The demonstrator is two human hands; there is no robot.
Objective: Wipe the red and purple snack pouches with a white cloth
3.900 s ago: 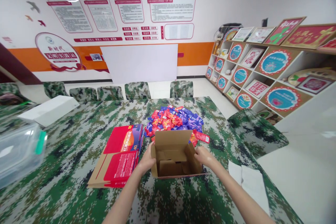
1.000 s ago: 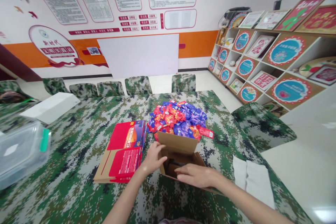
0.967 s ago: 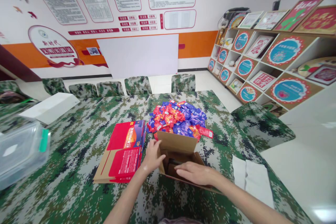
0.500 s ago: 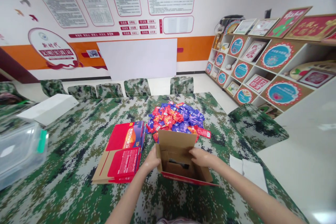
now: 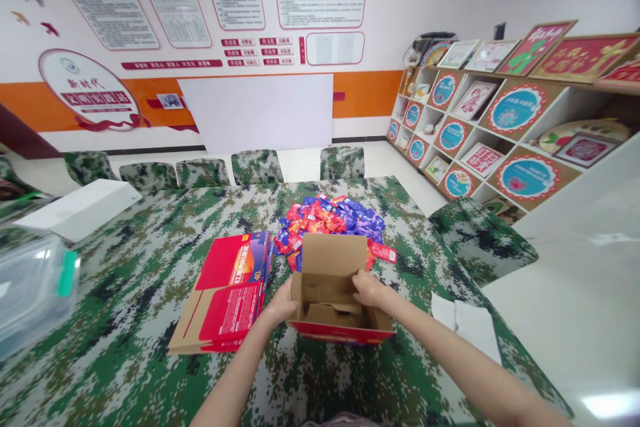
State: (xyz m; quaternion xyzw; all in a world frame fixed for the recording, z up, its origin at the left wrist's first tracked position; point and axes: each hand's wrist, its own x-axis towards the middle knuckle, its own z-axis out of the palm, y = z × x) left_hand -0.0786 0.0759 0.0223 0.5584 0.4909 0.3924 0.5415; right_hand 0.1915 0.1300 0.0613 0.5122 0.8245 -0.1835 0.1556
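Observation:
An open cardboard box (image 5: 335, 257), brown inside and red outside, stands before me on the camouflage tablecloth (image 5: 300, 387). Its back flap sticks up, and the bottom panels inside show a small dark gap. My left hand (image 5: 281, 305) grips the box's left wall, thumb towards the inside. At the right rear, my right hand (image 5: 369, 289) reaches over the rim with curled fingers on the box; its fingertips are partly hidden. Just behind the box lies a heap of small red and purple packets (image 5: 320, 217). Flattened red and brown cartons (image 5: 227, 290) are stacked left of my left hand.
A clear plastic bin (image 5: 35, 300) with a green latch and a long white box (image 5: 83, 207) occupy the table's left side. White papers (image 5: 470, 323) lie near the right edge. Camouflage-covered chairs (image 5: 257, 167) line the far side, and a display shelf (image 5: 480, 127) stands at right.
The dark gap in the box's bottom has become smaller as the panels came together. The box's front and right sides stand more squarely. Both hands stay at the box, and the view has shifted slightly.

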